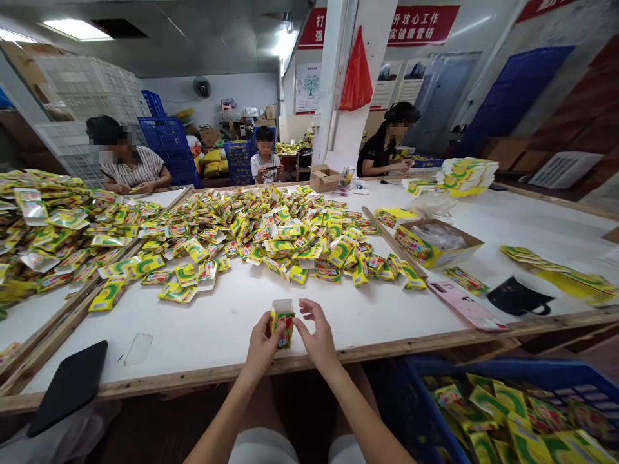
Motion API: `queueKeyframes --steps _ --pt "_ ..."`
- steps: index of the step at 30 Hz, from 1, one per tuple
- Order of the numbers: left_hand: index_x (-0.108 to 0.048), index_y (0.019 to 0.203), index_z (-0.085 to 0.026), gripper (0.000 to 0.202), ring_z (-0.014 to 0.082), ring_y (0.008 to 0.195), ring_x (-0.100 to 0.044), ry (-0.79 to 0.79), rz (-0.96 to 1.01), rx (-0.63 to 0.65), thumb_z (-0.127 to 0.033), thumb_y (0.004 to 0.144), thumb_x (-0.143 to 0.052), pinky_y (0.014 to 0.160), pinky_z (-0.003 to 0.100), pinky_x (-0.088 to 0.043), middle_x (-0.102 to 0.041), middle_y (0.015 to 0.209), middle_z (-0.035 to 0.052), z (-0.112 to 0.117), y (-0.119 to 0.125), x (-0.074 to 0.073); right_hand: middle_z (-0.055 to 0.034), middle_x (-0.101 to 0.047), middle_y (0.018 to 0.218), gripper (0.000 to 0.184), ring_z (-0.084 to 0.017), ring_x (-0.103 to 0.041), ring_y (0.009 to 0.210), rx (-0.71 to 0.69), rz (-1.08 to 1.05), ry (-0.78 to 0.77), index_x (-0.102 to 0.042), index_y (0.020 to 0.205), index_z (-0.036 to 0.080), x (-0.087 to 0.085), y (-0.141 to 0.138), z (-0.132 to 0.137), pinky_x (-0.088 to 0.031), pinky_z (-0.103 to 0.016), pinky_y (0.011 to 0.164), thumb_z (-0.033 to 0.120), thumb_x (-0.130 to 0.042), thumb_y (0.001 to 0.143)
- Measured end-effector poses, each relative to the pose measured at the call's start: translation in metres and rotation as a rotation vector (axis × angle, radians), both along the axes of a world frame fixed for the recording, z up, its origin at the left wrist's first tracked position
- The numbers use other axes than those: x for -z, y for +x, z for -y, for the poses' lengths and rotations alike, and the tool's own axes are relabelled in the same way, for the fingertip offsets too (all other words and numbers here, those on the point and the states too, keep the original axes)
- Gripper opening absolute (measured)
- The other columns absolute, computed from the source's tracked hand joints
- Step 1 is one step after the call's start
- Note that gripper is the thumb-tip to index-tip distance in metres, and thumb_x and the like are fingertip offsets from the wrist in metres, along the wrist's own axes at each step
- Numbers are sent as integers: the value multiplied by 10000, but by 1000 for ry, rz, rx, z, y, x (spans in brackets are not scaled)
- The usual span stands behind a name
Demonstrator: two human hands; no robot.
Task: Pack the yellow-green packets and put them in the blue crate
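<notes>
A small yellow, red and green carton stands upright over the near part of the white table, its white top flap raised. My left hand grips it from the left side, thumb across the front. On the other side my right hand has its fingers apart and curved, the thumb close to the carton's right edge; whether it touches is hard to tell. Beyond both hands lies a large heap of similar small cartons, several with flaps sticking up.
A black tablet-like slab lies at the near left edge. To the right are a pink phone, a black mask and an open box. A blue crate of packets stands low right. Wooden strips divide the table; people sit beyond.
</notes>
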State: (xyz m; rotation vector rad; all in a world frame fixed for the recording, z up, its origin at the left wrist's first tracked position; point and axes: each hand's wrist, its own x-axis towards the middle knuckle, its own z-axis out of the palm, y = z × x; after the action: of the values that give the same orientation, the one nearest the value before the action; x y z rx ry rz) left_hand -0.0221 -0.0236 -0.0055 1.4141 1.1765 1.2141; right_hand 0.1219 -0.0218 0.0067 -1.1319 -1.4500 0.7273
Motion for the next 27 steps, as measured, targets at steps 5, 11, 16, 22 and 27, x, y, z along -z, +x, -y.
queueKeyframes --steps 5,11,16,22,27 --pt "-440 1130 -219 401 164 782 -615 -8 132 12 -397 806 -598 707 270 -483 -629 863 26 -1 -6 6 -38 -661 896 241 -175 -638 798 -112 -145 -98 -462 1052 223 14 -5 -4 -513 -319 767 279 -552 835" --pt "-439 1099 -235 377 178 815 -643 -34 113 44 -395 796 -597 721 285 -499 -647 927 45 0 -12 4 -44 -675 901 166 -183 -626 816 -142 -20 -100 -611 955 212 14 -4 -11 -504 -313 763 308 -526 849" --pt "-547 994 -199 235 195 897 -630 34 6 77 -332 806 -593 818 328 -504 -646 935 55 -9 -25 -2 -39 -659 860 182 -181 -607 826 -181 97 -67 -677 815 205 9 -4 -22 -485 -299 759 299 -524 844" --pt "-578 990 -200 207 196 933 -618 144 3 -14 -278 798 -596 869 354 -498 -642 974 55 -11 -27 -6 -18 -652 830 182 -167 -609 785 -151 5 -53 -632 982 216 7 -11 -19 -500 -297 749 257 -528 839" --pt "-635 853 -179 169 193 822 -626 148 -113 -44 -337 812 -590 771 315 -503 -669 856 59 -5 -28 -13 -57 -671 910 138 -194 -606 851 -202 73 23 -673 852 207 -1 -13 -10 -496 -316 769 278 -555 841"
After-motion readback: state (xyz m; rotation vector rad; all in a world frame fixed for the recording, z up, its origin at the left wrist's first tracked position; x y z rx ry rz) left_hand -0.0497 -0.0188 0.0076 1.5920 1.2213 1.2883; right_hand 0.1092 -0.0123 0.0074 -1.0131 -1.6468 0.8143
